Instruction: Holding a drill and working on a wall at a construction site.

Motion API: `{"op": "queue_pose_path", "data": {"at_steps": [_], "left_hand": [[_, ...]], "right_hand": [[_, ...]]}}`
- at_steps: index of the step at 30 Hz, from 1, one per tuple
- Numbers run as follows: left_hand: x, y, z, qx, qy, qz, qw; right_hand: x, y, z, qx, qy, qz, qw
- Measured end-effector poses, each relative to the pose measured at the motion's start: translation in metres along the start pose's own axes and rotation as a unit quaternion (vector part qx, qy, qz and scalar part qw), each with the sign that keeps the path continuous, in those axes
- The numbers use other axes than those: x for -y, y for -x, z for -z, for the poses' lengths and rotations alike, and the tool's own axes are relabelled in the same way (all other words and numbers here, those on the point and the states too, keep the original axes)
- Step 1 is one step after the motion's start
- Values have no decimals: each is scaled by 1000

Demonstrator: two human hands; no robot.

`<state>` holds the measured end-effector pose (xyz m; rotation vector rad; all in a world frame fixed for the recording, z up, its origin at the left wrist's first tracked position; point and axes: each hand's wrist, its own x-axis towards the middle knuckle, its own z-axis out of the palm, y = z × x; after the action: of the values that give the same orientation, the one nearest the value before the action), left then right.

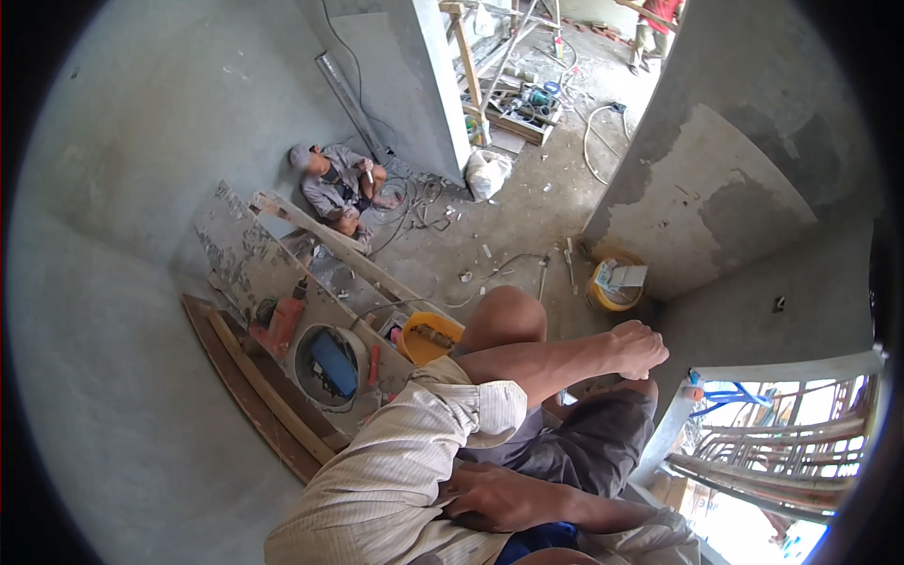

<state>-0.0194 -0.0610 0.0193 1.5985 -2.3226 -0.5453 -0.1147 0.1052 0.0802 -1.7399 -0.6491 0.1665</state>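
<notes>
My left arm in a rolled, striped sleeve reaches across my body. At its end my left hand (640, 350) is curled into a fist just above my bent right knee; nothing sticks out of it. Low in front of my torso lies my right hand (499, 497), close against the striped shirt (377, 480). Its fingers are bent inward and mostly hidden, so their grip cannot be made out. My legs are bent, in dark grey shorts (593, 452). Neither hand touches any tool.
To my left, a plank platform (247, 247) bears a red power drill (278, 325), a round bucket (306, 384) with a blue item, and a yellow container (424, 350). A co-worker (334, 184) sits by the wall near cables. A yellow bucket (603, 299) stands right; a window opening (753, 424) is lower right.
</notes>
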Motion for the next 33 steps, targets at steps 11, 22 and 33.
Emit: {"op": "queue_pose_path", "data": {"at_steps": [11,22,33], "left_hand": [[2,5,7,-42,120,0,992],[-1,-10,10,-136,365,54,919],[-8,-10,19,-72,524,22,849]], "right_hand": [[17,46,56,-499,-215,-60,837],[-37,153,96,-754,240,-212,573],[-37,171,101,-783,165,-231,554]]}}
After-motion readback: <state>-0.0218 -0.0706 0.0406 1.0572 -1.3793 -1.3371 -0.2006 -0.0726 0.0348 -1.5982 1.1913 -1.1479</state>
